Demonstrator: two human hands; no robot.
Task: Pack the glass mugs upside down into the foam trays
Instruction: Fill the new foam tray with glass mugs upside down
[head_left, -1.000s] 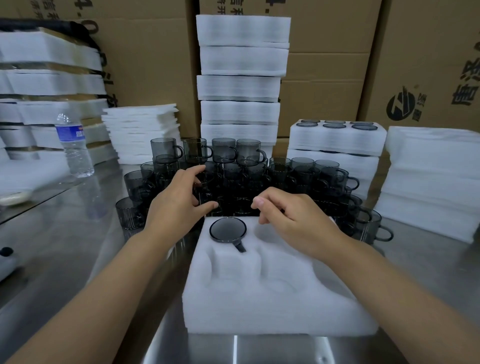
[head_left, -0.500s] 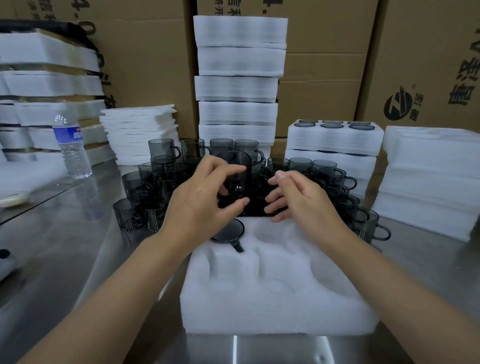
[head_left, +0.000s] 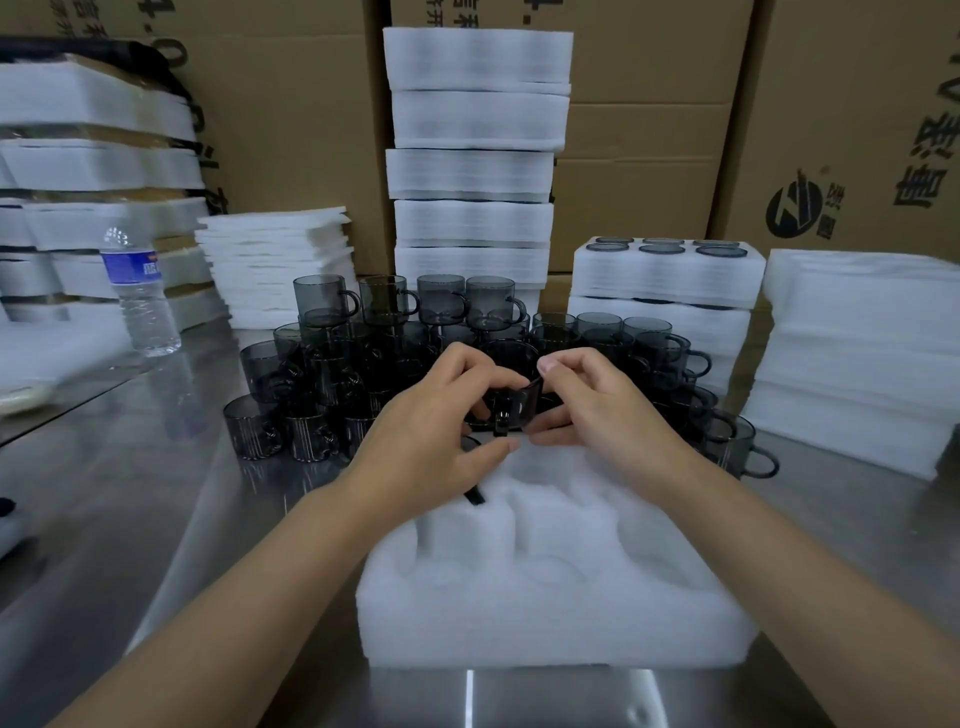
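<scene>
The back of the room, from ten round to two o'clock, is closed off by tall brown cardboard cartons (head_left: 291, 130), stacked tight and marked with black print. A round black logo (head_left: 795, 205) shows at about two o'clock. In front of them is a brushed steel table (head_left: 130, 519), shiny enough to mirror what stands on it. At ten o'clock a clear water bottle (head_left: 137, 291) with a blue label stands upright on the steel. A bright streak of reflected light (head_left: 469, 696) glints at six o'clock.
</scene>
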